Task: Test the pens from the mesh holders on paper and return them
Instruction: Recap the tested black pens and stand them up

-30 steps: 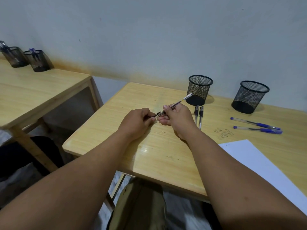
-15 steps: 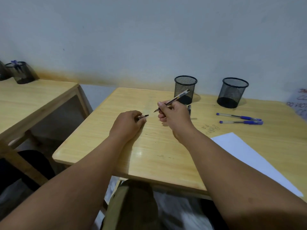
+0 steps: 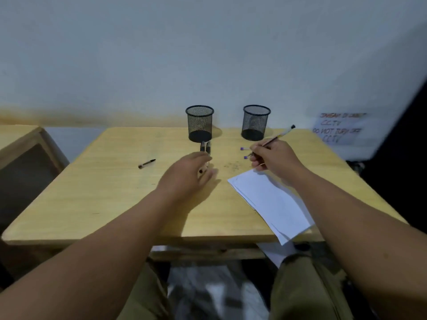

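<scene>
My right hand [image 3: 275, 158] grips the pen [image 3: 275, 139], barrel slanting up-right, tip just beyond the paper [image 3: 270, 199]; left hand [image 3: 187, 174] hovers loosely open beside it.

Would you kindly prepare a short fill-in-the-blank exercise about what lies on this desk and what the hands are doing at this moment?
1. The pen is held in the ____ hand.
2. ____ mesh holders stand at the back of the table: one on the left, another on the right.
3. The pen cap lies on the table to the ____ of the left hand.
4. The white paper overhangs the table's ____ edge.

Missing words: right; two; left; front
</scene>
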